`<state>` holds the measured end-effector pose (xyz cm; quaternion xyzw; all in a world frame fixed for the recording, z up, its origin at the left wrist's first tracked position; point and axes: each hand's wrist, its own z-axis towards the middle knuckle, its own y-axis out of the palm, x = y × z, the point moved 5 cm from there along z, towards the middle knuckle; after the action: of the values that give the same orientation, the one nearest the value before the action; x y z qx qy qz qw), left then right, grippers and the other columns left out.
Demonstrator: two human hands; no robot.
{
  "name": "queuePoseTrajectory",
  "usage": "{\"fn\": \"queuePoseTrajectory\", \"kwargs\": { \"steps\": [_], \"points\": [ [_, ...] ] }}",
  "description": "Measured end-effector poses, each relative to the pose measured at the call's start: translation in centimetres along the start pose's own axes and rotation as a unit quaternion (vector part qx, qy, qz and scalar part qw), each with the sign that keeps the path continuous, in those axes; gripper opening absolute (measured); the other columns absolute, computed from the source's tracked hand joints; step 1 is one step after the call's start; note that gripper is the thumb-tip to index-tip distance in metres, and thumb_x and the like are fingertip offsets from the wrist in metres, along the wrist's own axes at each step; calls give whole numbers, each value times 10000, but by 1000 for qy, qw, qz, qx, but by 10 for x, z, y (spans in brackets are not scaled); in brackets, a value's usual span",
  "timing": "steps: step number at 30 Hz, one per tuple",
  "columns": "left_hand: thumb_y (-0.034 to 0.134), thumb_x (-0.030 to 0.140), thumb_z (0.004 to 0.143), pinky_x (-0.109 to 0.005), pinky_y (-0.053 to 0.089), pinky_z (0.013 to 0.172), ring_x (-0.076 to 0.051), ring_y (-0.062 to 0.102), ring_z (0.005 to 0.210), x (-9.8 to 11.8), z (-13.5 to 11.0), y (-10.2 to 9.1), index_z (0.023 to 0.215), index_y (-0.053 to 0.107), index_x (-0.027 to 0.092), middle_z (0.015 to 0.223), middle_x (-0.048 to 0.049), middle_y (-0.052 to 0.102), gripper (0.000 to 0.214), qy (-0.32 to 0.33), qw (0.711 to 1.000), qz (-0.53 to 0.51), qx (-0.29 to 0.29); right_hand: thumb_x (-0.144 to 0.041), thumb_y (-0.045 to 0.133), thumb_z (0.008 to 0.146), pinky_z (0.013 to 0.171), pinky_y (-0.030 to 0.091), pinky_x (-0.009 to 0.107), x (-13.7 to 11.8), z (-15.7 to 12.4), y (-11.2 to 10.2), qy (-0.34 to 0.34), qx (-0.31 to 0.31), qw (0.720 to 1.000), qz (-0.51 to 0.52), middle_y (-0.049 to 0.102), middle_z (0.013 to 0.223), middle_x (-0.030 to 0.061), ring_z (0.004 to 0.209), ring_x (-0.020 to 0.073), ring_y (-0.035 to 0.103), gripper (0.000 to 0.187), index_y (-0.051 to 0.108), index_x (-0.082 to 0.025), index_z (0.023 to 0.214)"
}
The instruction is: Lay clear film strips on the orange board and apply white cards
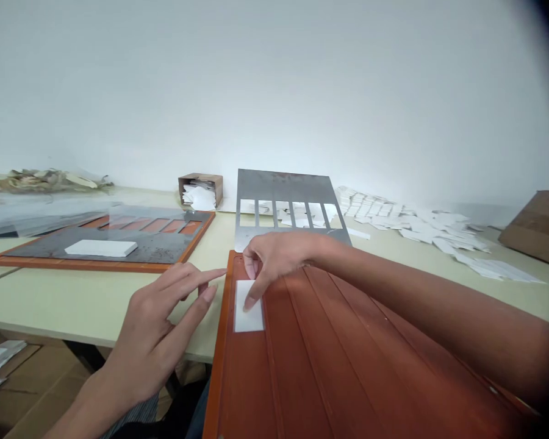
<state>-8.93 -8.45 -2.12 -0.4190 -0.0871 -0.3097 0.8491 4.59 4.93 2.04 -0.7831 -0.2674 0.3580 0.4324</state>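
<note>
Right hand (274, 259) pinches narrowly on a white strip (248, 306), orange slatted board (348, 366) beneath those fingers; left hand (150, 329) spread wide, empty, just beside them.

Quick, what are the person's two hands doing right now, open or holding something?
Left hand: open, holding nothing.
Right hand: curled, fingertips on the white strip; cannot tell if it is gripping.

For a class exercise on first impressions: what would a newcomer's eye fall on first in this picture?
The large ribbed orange board fills the foreground, with the right hand touching a white strip at its far end. The left hand is raised beside the board. Beyond them stands out a slotted steel plate, with white paper pieces scattered to its right.
</note>
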Motion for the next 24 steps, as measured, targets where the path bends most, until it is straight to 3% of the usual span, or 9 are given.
{"fn": "queuePoseTrajectory", "kwargs": {
  "steps": [7, 10, 15, 18, 22, 24],
  "points": [
    [488, 436, 1022, -292, 509, 764, -184, 637, 844, -6, 1, -3, 1290, 639, 263, 1020, -20, 712, 353, -68, 997, 1, 20, -577, 930, 456, 525, 358, 271, -11, -12, 0, 0, 1, 1000, 16, 617, 809, -35, 666, 145, 536, 615, 582, -245, 840],
    [491, 458, 1015, -293, 512, 764, -189, 647, 839, -8, 0, -2, 1300, 628, 262, 977, -16, 711, 372, -82, 996, -13, 26, -611, 912, 457, 484, 287, 269, -12, -14, 7, 4, 2, 1000, 15, 587, 789, -33, 628, 143, 510, 621, 569, -252, 828],
    [467, 468, 1021, -286, 499, 731, -191, 637, 830, -10, 0, -2, 1275, 619, 251, 881, -3, 672, 368, -105, 993, -31, 31, -587, 900, 496, 473, 193, 268, -16, -11, 14, -17, -32, 999, -5, 414, 616, -73, 524, 103, 360, 591, 462, -239, 687],
    [470, 478, 1018, -292, 499, 735, -188, 629, 821, -12, 0, -2, 1260, 612, 246, 882, -5, 668, 364, -112, 992, -50, 21, -513, 915, 517, 473, 175, 265, -18, -11, 10, -57, -39, 997, 39, 318, 573, -95, 498, 77, 267, 600, 402, -226, 641],
    [480, 481, 1015, -295, 502, 745, -199, 630, 893, -13, 1, -3, 1167, 638, 247, 993, -27, 694, 321, -123, 988, -93, 9, -431, 907, 591, 473, 221, 247, -11, -23, 7, -77, -32, 982, 169, 504, 619, -85, 521, 74, 375, 418, 582, -210, 735],
    [478, 492, 1013, -301, 503, 758, -210, 630, 944, -14, 2, -4, 1139, 643, 251, 1050, -34, 702, 318, -123, 985, -123, -4, -395, 889, 646, 499, 285, 234, -7, -32, 6, -95, 30, 962, 256, 572, 652, -66, 551, 78, 440, 344, 645, -201, 791]
  ]
}}
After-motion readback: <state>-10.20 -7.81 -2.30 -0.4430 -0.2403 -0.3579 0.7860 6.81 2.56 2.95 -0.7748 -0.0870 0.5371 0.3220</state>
